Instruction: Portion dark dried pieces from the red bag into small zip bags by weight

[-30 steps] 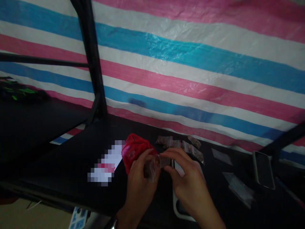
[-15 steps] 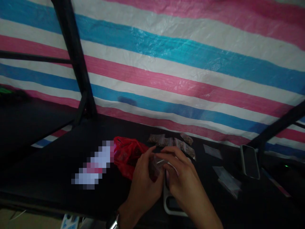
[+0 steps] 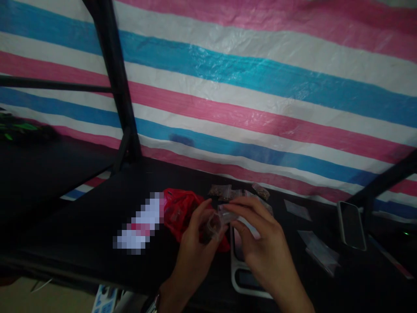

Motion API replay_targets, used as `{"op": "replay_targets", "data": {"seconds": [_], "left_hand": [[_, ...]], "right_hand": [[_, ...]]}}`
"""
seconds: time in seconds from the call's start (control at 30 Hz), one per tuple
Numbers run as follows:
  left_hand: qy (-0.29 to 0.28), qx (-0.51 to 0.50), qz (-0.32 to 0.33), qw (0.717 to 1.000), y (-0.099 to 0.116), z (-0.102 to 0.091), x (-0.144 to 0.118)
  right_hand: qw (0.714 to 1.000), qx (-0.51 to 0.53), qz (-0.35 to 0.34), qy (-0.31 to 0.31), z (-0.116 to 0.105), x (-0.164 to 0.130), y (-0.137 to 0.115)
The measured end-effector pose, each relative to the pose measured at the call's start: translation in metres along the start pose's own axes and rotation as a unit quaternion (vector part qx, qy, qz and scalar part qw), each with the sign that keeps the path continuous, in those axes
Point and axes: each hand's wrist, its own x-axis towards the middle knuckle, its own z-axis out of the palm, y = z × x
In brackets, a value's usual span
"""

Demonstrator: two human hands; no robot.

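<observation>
Both hands meet over the small scale (image 3: 247,265) on the dark table (image 3: 81,226): the left hand (image 3: 195,248) pinches a little clear bag (image 3: 215,224) from below while the right hand (image 3: 260,234) grips its top edge, so the step in hand looks like closing or filling it. Next it would need a firm press along that edge. Dim light hides the bag's contents and seal, and the red bag (image 3: 177,211) left of the scale is partly covered.

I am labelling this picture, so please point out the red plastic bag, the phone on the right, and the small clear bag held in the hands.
red plastic bag (image 3: 177,211), head view, its crumpled upper side.
phone (image 3: 351,225), head view, middle of its dark screen.
small clear bag (image 3: 215,224), head view, its middle between the fingers.
</observation>
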Motion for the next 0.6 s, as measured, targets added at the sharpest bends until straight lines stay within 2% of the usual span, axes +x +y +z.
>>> {"op": "replay_targets", "data": {"seconds": [0.1, 0.17, 0.27, 0.37, 0.47, 0.6], "left_hand": [[0.075, 0.001, 0.040, 0.996, 0.003, -0.007, 0.003], [0.123, 0.003, 0.079, 0.989, 0.004, -0.015, 0.005], [0.176, 0.019, 0.132, 0.975, 0.002, -0.030, 0.009], [0.198, 0.049, 0.151, 0.967, -0.001, -0.045, 0.011], [0.200, 0.080, 0.139, 0.967, -0.005, -0.056, 0.012], [0.199, 0.078, 0.127, 0.969, -0.006, -0.061, 0.011]], "right_hand": [[0.997, -0.012, 0.031, 0.065, 0.009, 0.006, 0.003], [0.996, 0.002, 0.059, 0.060, 0.023, 0.011, 0.007], [0.994, 0.034, 0.098, -0.014, 0.051, 0.017, 0.012], [0.984, 0.022, 0.135, -0.111, 0.071, 0.017, 0.013], [0.969, -0.022, 0.155, -0.193, 0.073, 0.012, 0.008], [0.947, -0.071, 0.170, -0.263, 0.061, 0.000, 0.005]]}}
